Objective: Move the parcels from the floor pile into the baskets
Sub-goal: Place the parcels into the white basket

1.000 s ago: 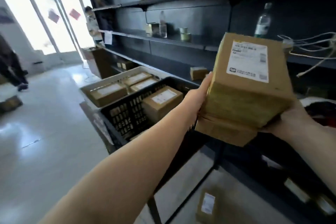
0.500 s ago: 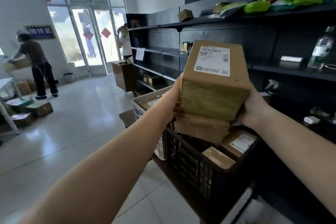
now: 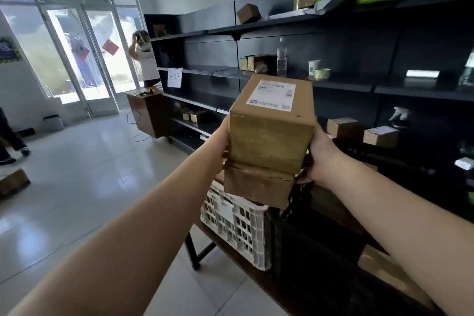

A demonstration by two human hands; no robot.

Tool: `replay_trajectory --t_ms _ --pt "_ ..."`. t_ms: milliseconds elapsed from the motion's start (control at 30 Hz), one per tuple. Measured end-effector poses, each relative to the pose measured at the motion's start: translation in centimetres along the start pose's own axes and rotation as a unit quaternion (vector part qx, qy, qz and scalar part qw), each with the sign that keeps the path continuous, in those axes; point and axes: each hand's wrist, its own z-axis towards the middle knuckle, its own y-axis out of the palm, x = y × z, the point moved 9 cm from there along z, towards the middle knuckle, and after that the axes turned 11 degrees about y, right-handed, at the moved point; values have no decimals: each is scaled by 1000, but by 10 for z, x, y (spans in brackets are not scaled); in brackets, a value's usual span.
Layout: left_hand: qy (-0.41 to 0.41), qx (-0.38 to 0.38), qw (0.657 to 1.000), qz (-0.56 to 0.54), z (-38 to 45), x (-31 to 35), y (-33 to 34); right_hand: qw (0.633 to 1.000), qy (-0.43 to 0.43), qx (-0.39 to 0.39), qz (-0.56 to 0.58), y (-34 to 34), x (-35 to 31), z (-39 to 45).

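Dark metal shelving (image 3: pixel 346 79) fills the right w/ small cartons, a bottle and green bags on its boards; pale glossy floor tiles (image 3: pixel 77 187) spread left. Below the arms a white plastic lattice basket (image 3: pixel 238 228) sits beside a black basket (image 3: pixel 307 251) on a low stand. Held up above both: a stack of two brown cardboard parcels (image 3: pixel 269 136), top one boxy w/ a white label, lower one flatter, creased, taped. Left hand (image 3: pixel 219 146) presses flat vs the stack's left side, fingers hidden behind; right hand (image 3: pixel 318 159) cups the right side & lower edge, thumb on the box. Stack's pinned between them, clear of the baskets. Vs half a sec ago: view has swung, white basket now up front, black one's contents out of sight, the person by the left wall nearly gone from frame.
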Motion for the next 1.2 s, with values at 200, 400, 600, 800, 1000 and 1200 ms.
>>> replay_trajectory --t_ms 200,400,600,800,1000,1200 --pt "-40 -30 999 9 83 -29 -7 997 39 59 8 18 -8 63" --pt "-64 -69 994 48 130 -50 -13 991 73 111 19 28 1 105" --pt "-49 -211 975 47 162 -79 -8 983 32 155 98 29 20 123" --pt "-72 -309 945 83 188 -108 -9 975 8 200 99 39 36 134" --pt "-40 -335 929 153 192 -126 0 956 26 292 26 35 54 122" --pt "164 -386 877 235 165 -104 35 899 -59 381 -208 16 34 78"
